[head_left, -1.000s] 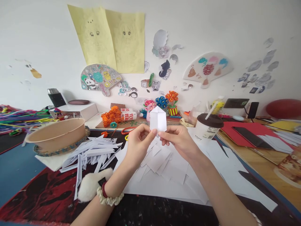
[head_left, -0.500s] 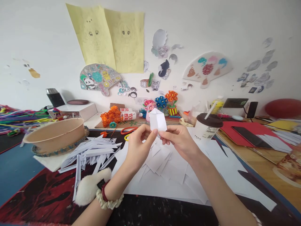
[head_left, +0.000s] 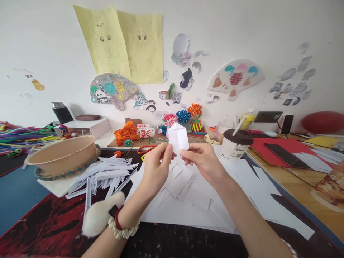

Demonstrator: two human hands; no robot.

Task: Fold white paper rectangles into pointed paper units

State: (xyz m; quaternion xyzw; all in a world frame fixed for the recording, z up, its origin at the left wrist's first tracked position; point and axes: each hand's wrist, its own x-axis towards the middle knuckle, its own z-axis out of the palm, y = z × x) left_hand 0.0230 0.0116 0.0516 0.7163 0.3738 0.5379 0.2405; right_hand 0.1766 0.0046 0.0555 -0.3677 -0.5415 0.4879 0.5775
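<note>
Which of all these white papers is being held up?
The peaked paper, held between the left hand and right hand. The flat sheets and folded strips lie lower down, held by neither hand.

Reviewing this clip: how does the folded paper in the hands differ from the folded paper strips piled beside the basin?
Shape: the folded paper is broad with a pointed top; the folded paper strips are long and narrow.
Pose: the folded paper is held upright between the left hand and right hand; the folded paper strips lie in a loose heap.
Shared: both are white, creased paper.
</note>
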